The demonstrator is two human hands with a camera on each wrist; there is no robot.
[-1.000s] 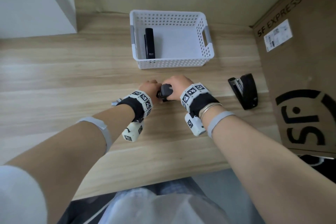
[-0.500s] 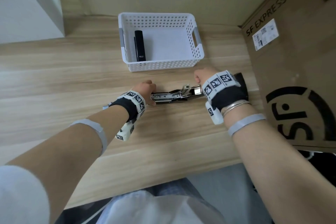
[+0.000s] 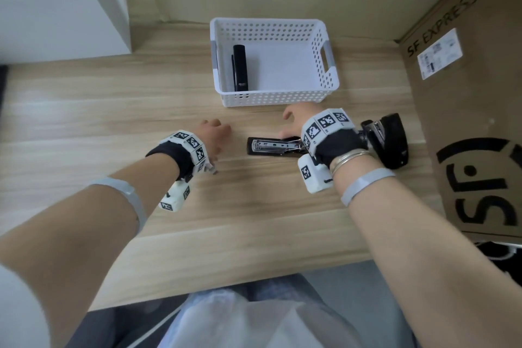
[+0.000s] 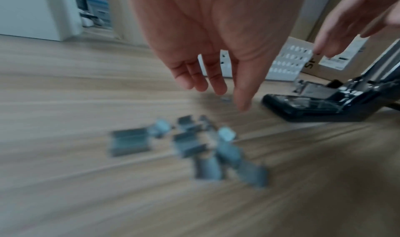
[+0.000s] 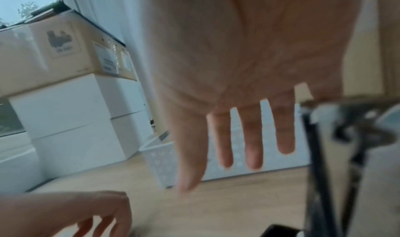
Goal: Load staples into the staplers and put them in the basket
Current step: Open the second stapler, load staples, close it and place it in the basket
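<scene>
Your head view is evenly lit and sharp with wide-angle bending at its edges, while both wrist views are dimmer and motion-blurred, smearing the staple strips (image 4: 190, 148) and the cardboard box (image 5: 54, 52).

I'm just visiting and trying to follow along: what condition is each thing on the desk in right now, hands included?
Open stapler: lies on the table, swung open, metal staple channel facing up.
Second stapler: on the table at the right, partly open.
Stapler in basket: closed, lying inside.
Basket: upright, holds one stapler.
Staple strips: loose on the table, scattered.
Left hand: open, holds nothing.
Right hand: open, fingers straight.
</scene>
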